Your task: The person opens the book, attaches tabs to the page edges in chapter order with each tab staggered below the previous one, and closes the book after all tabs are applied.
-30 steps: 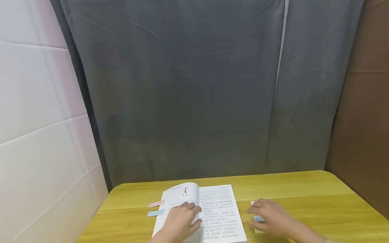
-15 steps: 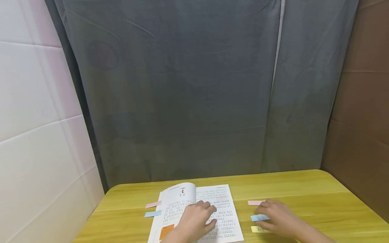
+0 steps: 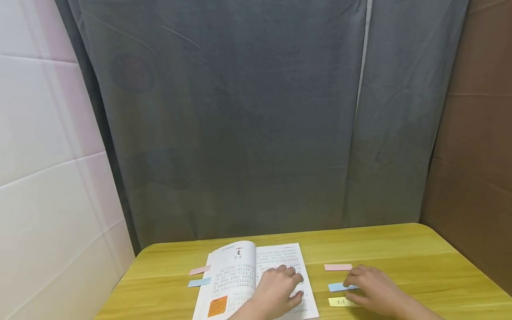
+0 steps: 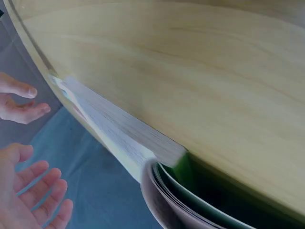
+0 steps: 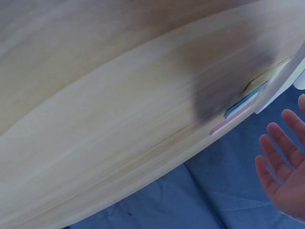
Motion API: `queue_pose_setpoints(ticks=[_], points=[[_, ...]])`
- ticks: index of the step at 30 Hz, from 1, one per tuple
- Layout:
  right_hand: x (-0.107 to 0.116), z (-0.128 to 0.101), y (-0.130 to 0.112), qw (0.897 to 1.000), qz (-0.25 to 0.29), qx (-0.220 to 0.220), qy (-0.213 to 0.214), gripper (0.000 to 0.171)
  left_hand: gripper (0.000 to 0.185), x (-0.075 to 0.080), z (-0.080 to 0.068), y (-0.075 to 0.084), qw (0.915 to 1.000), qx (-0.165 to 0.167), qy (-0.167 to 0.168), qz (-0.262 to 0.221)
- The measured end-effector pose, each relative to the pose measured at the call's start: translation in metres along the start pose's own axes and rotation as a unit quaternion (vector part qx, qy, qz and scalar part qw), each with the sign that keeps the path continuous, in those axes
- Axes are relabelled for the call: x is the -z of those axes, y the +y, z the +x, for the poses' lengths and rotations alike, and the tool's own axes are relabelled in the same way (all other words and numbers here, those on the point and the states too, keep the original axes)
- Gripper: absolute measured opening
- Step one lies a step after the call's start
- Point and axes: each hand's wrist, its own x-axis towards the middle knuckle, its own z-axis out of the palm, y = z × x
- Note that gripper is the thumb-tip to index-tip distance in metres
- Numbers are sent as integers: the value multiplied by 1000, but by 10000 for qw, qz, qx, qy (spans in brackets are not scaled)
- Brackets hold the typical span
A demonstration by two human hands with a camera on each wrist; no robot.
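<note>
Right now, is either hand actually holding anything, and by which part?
Nothing is held. The left hand rests flat on the open book's right page; the right hand lies over the blue sticky note, fingers relaxed.

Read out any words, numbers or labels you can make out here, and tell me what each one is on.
None can be read.
Open book: rows of printed text on both pages, too small to read.
Orange note on its left page: dark marks, blurred.
Yellow note by the right hand: faint marks, unreadable.
</note>
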Motion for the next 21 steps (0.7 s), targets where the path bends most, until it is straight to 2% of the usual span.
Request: queue_pose_setpoints(ticks=[7, 15, 21], points=[[-1, -7, 6, 9996, 114, -160, -223, 9, 14, -7, 13, 13, 9997, -117, 76, 196], [-4, -13, 10, 9987, 228, -254, -372, 7, 14, -16, 25, 28, 9995, -180, -239, -26], [-6, -15, 11, 9971, 216, -451, -565, 5, 15, -28, 32, 37, 9986, -65, -524, -38]])
